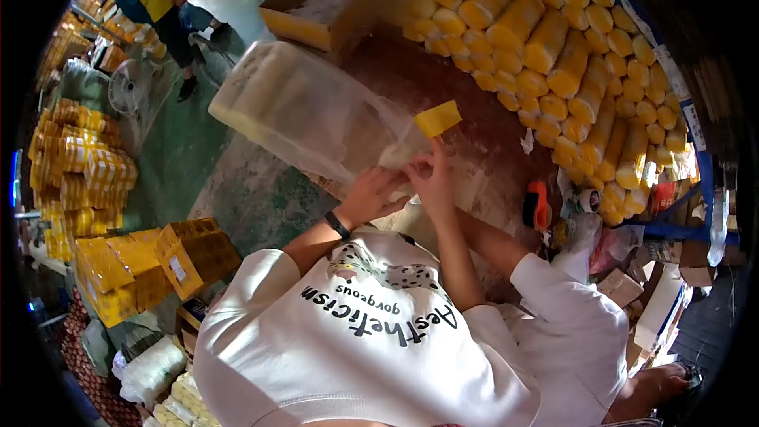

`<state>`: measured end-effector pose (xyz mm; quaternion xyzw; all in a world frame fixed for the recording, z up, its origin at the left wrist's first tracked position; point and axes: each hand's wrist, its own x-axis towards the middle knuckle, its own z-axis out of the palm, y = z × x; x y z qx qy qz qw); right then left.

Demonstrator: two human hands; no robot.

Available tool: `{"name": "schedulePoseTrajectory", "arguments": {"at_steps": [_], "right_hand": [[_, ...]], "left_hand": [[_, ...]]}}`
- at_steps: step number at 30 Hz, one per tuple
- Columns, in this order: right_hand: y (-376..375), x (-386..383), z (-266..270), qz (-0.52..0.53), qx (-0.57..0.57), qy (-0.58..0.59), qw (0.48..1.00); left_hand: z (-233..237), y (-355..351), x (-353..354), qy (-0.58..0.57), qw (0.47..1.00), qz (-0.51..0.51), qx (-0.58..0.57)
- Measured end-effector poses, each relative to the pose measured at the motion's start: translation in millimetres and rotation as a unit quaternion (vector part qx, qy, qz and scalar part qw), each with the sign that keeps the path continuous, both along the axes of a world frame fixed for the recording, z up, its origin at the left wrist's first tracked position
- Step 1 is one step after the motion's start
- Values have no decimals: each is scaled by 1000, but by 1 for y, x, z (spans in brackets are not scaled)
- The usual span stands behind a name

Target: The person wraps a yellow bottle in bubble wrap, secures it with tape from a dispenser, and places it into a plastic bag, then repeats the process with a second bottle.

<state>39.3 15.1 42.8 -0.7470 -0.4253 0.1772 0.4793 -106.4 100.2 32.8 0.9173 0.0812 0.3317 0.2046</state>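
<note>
A large clear plastic bag (pixel 296 107), bulky and full, lies in front of me with its loose end gathered toward my hands. My left hand (pixel 371 196), below a black wristband, has its fingers bent closed on that end. My right hand (pixel 433 182) is closed beside it, thumb and fingers pinched at the gathered plastic. A piece of yellow tape (pixel 437 119) stands up at my raised right index fingertip. The contents of the bag look hazy through the plastic.
Yellow-wrapped rolls (pixel 545 47) are stacked at the right. An open cardboard box (pixel 316 12) stands beyond the bag. An orange-and-black tape dispenser (pixel 538 205) lies right of my hands. Yellow-taped boxes (pixel 142 265) sit at the left; a person (pixel 162 12) stands farther back.
</note>
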Motion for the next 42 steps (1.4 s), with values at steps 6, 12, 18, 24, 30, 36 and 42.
{"name": "schedulePoseTrajectory", "arguments": {"at_steps": [6,12,18,24,30,36,42], "right_hand": [[23,24,-2,13,-89,134,987],[12,30,-5,15,5,294,956],[0,28,6,37,15,390,920],[13,22,0,105,-9,258,960],[20,12,19,106,-79,32,991],[14,11,7,119,-49,139,982],[6,18,6,145,-58,145,977]], "left_hand": [[-5,13,1,-28,998,-6,-62],[-18,9,4,-65,987,-33,-143],[-5,16,4,-37,987,-93,-123],[-13,18,1,-24,984,-114,-133],[-7,18,1,-77,929,-4,-362],[-12,39,15,-19,887,-107,-449],[-15,30,15,-41,859,-148,-488]]}}
